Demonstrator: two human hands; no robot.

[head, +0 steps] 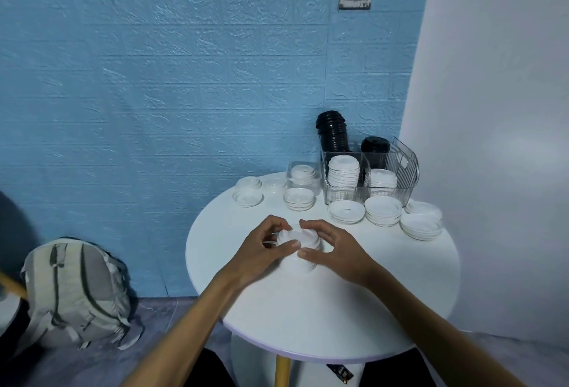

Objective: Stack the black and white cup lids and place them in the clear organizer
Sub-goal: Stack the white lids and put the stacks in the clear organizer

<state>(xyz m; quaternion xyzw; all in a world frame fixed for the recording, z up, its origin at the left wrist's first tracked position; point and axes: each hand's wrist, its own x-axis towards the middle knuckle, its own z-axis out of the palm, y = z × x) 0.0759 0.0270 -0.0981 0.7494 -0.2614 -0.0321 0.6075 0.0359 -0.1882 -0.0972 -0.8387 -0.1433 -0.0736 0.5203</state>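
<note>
A short stack of white lids (298,243) stands near the middle of the round white table (323,319). My left hand (261,252) grips its left side and my right hand (334,252) its right side, fingertips on the top lid. The clear organizer (400,171) stands at the back right; it holds two stacks of black lids (332,131) behind and two stacks of white lids (344,172) in front. More white lid piles (383,210) lie in front of the organizer.
A small clear box (303,176) with white lids and several clear lids (248,197) sit at the table's back left. A blue brick-pattern wall runs behind, a white wall at the right. A grey backpack (77,291) lies on the floor at the left.
</note>
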